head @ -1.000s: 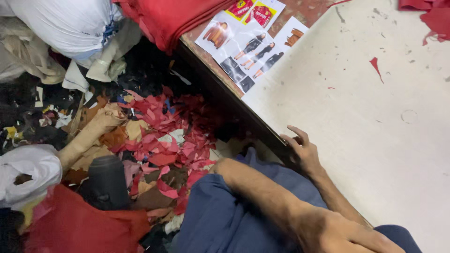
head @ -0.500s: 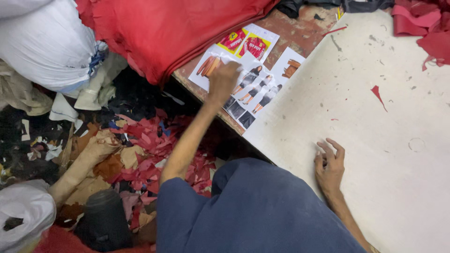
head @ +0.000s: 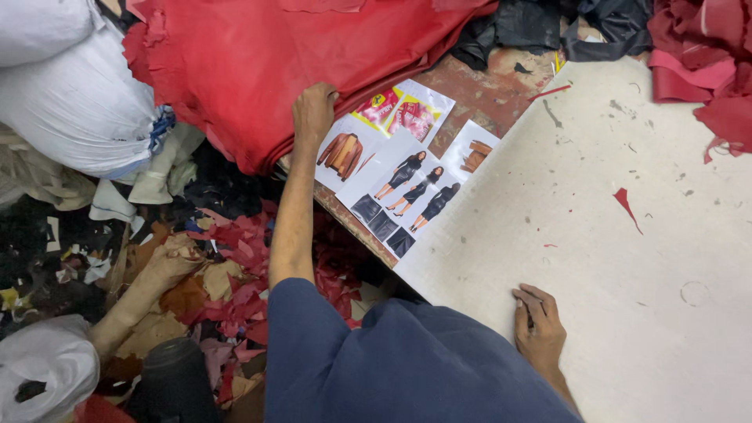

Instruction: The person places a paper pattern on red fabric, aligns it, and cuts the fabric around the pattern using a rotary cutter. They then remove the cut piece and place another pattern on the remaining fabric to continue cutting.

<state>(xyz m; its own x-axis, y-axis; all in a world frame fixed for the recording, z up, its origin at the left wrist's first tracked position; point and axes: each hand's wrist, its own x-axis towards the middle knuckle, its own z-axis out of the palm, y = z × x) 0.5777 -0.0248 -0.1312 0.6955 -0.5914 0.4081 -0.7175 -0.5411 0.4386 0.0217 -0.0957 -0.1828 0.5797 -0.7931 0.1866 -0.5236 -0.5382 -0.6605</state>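
The left hand grips the edge of the red leather stack at eleven o'clock, fingers curled over it. The right hand lies flat and open on the pale table at five o'clock, holding nothing.

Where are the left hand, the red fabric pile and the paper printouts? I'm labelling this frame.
left hand (head: 313, 116), head view, back of hand.
red fabric pile (head: 258, 63), head view, top fold.
paper printouts (head: 407, 184), head view, middle sheet.
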